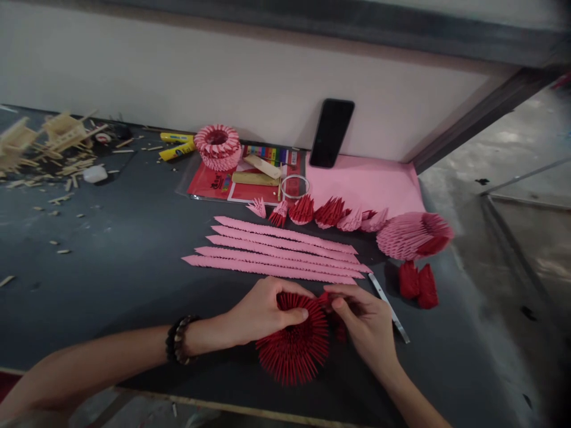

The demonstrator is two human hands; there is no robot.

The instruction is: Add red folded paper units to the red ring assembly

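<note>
Near table edge: I see both hands on a red modular-origami disc (292, 351), spiky folded units fanning outward; it sits on the dark table (111, 267) close to the front edge.
Left hand (263, 312): fingers curled over the disc's top rim, thumb pressed at the centre; looks like it steadies the piece so units stay locked. Bead bracelet (178, 340) on that wrist.
Right hand (363, 324): fingertips pinched shut on a small red unit (328, 299) at the disc's right rim; grip angle suggests it is seating against neighbouring points.
Behind hands: pink unit strips (276, 249), five long rows laid parallel, within reach, apart from the disc.
Right of strips: metal ruler (389, 307) lying diagonally, just beside the right hand.
Far right: pink-and-red origami bowl (414, 235) tipped on its side; two red unit stacks (418, 284) below it.
Row of small fans: red and pink unit clusters (321, 212) along the pink paper sheet (366, 181).
Back wall: phone (331, 133) leaned upright, screen dark.
Far left: wooden stick scraps (66, 160), well apart.
</note>
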